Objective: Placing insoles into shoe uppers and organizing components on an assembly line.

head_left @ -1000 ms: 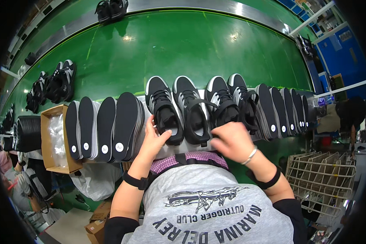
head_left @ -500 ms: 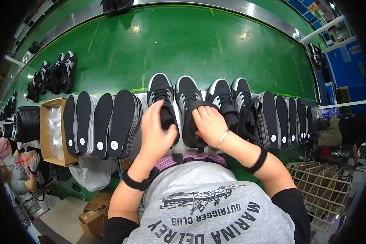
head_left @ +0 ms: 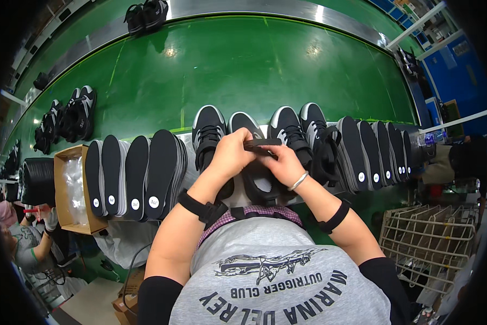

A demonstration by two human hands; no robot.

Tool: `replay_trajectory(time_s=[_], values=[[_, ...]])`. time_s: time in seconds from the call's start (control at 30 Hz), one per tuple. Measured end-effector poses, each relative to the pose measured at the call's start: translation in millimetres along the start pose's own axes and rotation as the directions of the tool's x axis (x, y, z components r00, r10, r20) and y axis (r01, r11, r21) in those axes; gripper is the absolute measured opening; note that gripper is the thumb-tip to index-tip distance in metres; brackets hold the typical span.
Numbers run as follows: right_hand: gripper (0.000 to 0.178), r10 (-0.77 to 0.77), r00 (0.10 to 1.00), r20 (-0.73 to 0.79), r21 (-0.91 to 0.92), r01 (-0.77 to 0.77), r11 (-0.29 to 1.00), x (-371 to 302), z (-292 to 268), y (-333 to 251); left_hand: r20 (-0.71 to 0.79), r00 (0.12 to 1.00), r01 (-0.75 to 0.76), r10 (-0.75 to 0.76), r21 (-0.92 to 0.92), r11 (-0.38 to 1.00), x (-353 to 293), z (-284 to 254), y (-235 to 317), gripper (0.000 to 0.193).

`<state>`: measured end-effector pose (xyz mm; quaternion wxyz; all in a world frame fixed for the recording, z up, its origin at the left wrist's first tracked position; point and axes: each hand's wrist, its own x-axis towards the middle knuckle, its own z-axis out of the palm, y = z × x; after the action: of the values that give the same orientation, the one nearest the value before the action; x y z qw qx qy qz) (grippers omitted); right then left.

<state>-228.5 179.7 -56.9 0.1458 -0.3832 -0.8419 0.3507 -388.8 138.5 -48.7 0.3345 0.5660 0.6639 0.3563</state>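
Observation:
Four black shoes with silver trim stand in two pairs, toes pointing away from me. Over the second shoe from the left (head_left: pixel 242 122), both hands meet at its raised black strap (head_left: pixel 265 143). My left hand (head_left: pixel 232 155) pinches the strap's left end. My right hand (head_left: pixel 284 167) has its fingers closed on the strap's underside, partly hidden by it. Below them the shoe's collar gapes and a pale patch shows inside. To the left is another shoe (head_left: pixel 208 127), untouched. The right pair (head_left: pixel 285 127) stands just beyond my right hand.
Stacked black insoles (head_left: pixel 162 168) with round white stickers lie left, and more insole stacks (head_left: pixel 349 154) lie right. A cardboard box (head_left: pixel 70 189) holds clear plastic. More shoes (head_left: pixel 81 116) sit on the green surface (head_left: pixel 200 65). A wire rack (head_left: pixel 425 244) stands lower right; a co-worker (head_left: pixel 27 238) is at left.
My left hand has moved from the leftmost shoe to the second shoe's strap, closing on it. The strap is lifted higher, and my right hand has shifted slightly. The view has tilted a little.

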Motion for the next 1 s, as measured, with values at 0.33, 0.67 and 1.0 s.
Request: replay_trajectory(time_s=[0.33, 0.67, 1.0], values=[[0.017, 0.466, 0.818, 0.337, 0.649, -0.56, 0.515, 14.9, 1.8, 25.9, 0.189, 0.974, 0.163, -0.124, -0.211, 0.964, 8.8, -2.1, -7.6, 0.025], [0.02, -0.203, 0.957, -0.205, -0.116, 0.182, 0.976, -1.4, 5.4, -19.6, 0.203, 0.966, 0.2, -0.158, -0.205, 0.958, 5.7, -0.3, -10.9, 0.031], [0.016, -0.409, 0.901, -0.144, -0.449, 0.309, 0.839, 1.4, -2.1, -23.3, 0.166, 0.973, 0.19, -0.158, -0.203, 0.961, 5.4, 1.9, -13.0, 0.037]])
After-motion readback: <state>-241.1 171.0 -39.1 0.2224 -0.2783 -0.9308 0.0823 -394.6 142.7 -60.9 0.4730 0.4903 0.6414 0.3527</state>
